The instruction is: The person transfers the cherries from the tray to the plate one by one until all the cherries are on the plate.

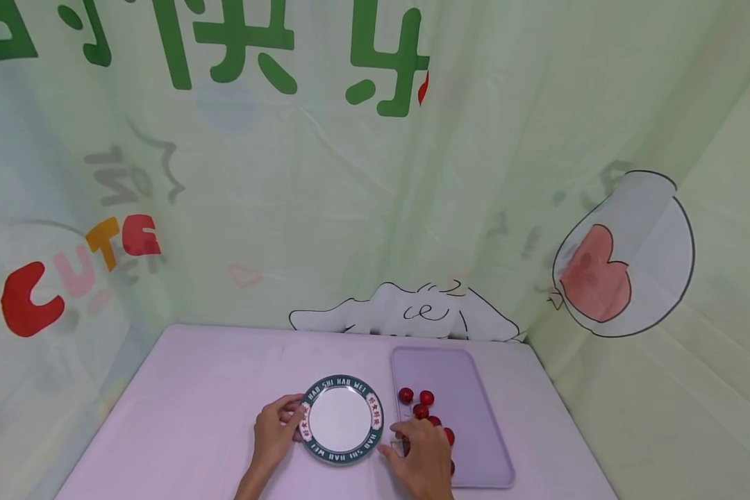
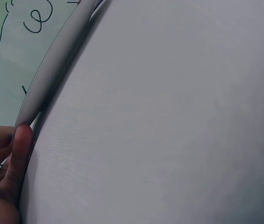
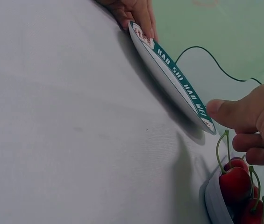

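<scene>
A round plate (image 1: 367,444) with a dark green lettered rim and white middle is held at its left edge by my left hand (image 1: 272,433). In the right wrist view the plate's underside (image 3: 162,77) shows above its shadow on the cloth. My right hand (image 1: 426,455) is at the plate's right side, over the near left part of a lilac tray (image 1: 484,437). Its thumb (image 3: 230,112) is extended close to the plate rim, and its other fingers are loosely bent with nothing seen in them. Red cherries (image 1: 426,398) with green stems lie in the tray, some hidden behind the right hand.
A pale lilac cloth (image 1: 212,375) covers the table under the plate and tray. Behind it hangs a light green printed curtain (image 1: 350,208) with large letters and drawings, folding round to the left and right sides.
</scene>
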### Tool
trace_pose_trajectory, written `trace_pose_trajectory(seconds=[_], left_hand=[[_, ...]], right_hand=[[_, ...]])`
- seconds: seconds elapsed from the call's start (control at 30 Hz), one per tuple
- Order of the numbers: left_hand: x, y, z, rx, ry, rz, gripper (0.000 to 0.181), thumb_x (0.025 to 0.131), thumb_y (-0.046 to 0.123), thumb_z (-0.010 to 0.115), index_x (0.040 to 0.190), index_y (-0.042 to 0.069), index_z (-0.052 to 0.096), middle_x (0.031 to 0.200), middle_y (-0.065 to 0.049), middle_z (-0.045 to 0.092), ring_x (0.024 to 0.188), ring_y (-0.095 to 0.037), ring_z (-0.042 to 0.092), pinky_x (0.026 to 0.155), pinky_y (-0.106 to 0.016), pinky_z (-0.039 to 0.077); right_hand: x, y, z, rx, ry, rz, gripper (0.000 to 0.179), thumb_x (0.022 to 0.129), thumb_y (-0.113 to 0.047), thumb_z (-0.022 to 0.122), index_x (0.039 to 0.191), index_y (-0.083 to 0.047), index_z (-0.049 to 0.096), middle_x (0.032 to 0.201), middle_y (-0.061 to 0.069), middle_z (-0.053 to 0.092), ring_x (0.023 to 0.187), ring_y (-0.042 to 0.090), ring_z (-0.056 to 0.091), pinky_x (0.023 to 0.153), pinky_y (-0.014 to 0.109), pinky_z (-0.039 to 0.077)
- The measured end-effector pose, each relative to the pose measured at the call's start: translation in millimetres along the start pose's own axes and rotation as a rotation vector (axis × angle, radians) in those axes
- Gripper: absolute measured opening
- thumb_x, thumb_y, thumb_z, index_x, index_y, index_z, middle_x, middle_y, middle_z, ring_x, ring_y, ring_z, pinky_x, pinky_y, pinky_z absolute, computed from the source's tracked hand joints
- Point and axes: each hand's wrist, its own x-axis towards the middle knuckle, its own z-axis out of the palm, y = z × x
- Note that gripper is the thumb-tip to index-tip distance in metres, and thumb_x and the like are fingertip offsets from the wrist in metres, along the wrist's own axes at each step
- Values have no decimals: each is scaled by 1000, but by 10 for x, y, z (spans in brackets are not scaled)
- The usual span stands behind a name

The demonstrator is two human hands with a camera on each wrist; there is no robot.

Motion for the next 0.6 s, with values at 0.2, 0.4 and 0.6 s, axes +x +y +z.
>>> trace_pose_trajectory(seconds=[0.2, 0.4, 0.6], left_hand=[[12, -9, 9, -11, 7, 0, 30, 101, 4, 74, 130, 7, 77, 101, -8, 76, 59, -10, 66, 52, -25, 61], [7, 1, 13, -19, 17, 5, 29, 101, 4, 75, 129, 7, 77, 101, -9, 76, 59, -10, 65, 51, -25, 61], [6, -16, 9, -19, 15, 5, 29, 100, 4, 75, 129, 7, 77, 101, -8, 76, 57, -11, 66, 51, -25, 61]], right_hand=[[-26, -56, -45, -18, 6, -24, 41, 67, -47, 104, 97, -25, 87, 91, -10, 83, 85, 10, 68, 75, 32, 49], [-28, -68, -59, -21, -11, -39, 37, 70, -43, 104, 96, -22, 87, 81, -11, 79, 74, 5, 51, 68, 28, 37], [-36, -94, -69, -11, 4, -29, 30, 72, -38, 103, 92, -24, 87, 78, -13, 77, 70, 2, 54, 67, 27, 37]])
